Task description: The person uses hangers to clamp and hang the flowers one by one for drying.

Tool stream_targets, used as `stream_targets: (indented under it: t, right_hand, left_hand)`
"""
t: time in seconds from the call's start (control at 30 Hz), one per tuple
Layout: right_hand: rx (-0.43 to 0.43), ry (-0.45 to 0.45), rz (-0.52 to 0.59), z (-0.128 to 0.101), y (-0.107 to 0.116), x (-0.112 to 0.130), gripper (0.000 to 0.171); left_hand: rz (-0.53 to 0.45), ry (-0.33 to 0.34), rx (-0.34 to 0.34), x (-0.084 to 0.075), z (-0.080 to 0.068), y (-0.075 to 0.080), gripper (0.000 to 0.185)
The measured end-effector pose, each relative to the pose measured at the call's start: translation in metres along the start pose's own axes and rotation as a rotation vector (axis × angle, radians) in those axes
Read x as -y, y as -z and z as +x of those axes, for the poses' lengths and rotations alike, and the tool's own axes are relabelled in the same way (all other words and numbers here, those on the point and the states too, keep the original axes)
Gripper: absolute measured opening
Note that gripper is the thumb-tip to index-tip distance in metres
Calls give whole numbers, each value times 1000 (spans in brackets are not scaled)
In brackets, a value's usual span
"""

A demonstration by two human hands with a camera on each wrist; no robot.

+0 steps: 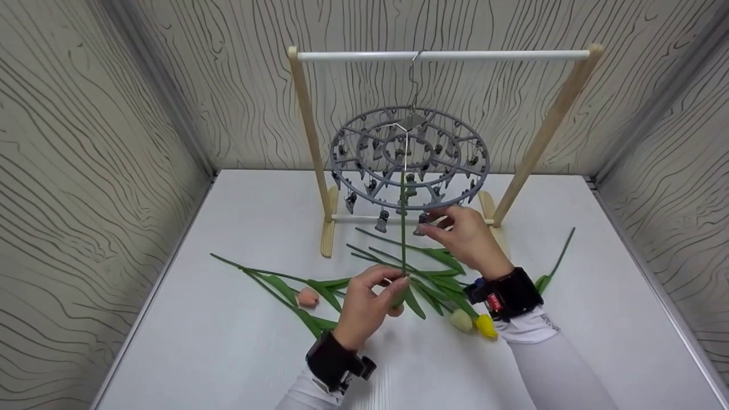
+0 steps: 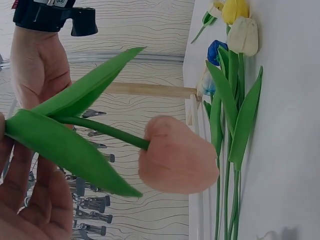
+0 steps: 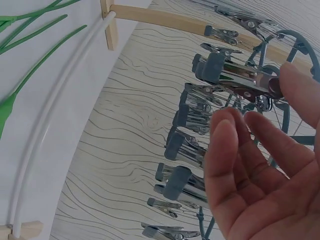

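Note:
My left hand (image 1: 367, 304) pinches the green stem (image 1: 403, 233) of an artificial tulip, which stands upright in front of the hanger. Its pink bloom (image 2: 177, 156) and long leaves (image 2: 82, 155) show in the left wrist view; in the head view the hand covers the bloom. My right hand (image 1: 470, 239) is at the lower front rim of a round grey clip hanger (image 1: 364, 196). Between its thumb and fingers it pinches one grey-tipped metal clip (image 3: 240, 82). The tulip's stem tip rises past the rim, left of that clip.
The hanger hooks over the white bar (image 1: 484, 55) of a wooden stand (image 1: 547, 131). Several tulips lie on the white table (image 1: 188, 341), among them a yellow (image 1: 486, 326), a white (image 1: 461, 320) and a pink one (image 1: 308, 297). Patterned walls (image 1: 239, 102) enclose the table.

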State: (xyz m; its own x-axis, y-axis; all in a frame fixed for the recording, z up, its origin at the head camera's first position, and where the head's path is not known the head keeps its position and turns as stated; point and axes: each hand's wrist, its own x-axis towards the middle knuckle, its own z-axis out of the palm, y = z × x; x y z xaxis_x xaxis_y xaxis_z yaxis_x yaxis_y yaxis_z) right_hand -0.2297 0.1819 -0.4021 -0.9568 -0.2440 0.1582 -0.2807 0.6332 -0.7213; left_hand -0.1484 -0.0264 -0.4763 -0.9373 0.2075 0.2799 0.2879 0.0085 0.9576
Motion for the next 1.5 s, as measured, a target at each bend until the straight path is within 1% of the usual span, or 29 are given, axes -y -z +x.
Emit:
stream_targets:
  t: [0.13,0.23,0.4,0.5,0.6,0.7,0.77,0.83,0.93,1.07,1.3,1.5]
  right_hand:
    - [-29,39,0,1,-2,-1,27]
    - [-27,39,21,-1,-2,-1,26]
    - [-12,37,61,-8,0,-1,25]
    - [-23,43,136,-12,1,-2,25]
    - [-55,28,261,-17,0,-2,25]
    - [-100,6,391,-24,-3,1,27]
    - [-142,0,442,-28,-6,3,27]
    - [-182,7,473,-33,-9,6,25]
    - [-235,43,505,-37,-14,8,21]
    - [-280,85,573,-41,-18,8,17]
    - [-330,76,690,-48,-25,9,20]
    - [-347,59,750,-52,-28,12,20]
  left_hand:
    - [26,4,-8,0,3,1,12]
    - [47,4,-13,2,6,1,12]
    - [108,-38,-33,5,10,5,13]
    - [112,-48,-40,7,13,7,15]
    - [100,-36,-41,7,16,8,19]
    - [97,-27,-44,6,18,8,21]
    - [103,-31,-50,5,20,7,20]
    - [110,-40,-57,4,22,6,18]
    - [119,-58,-62,2,25,5,17]
    - [130,-77,-73,0,28,4,16]
    - [148,-86,-101,-2,30,3,16]
    - [149,-81,-101,-4,32,1,18]
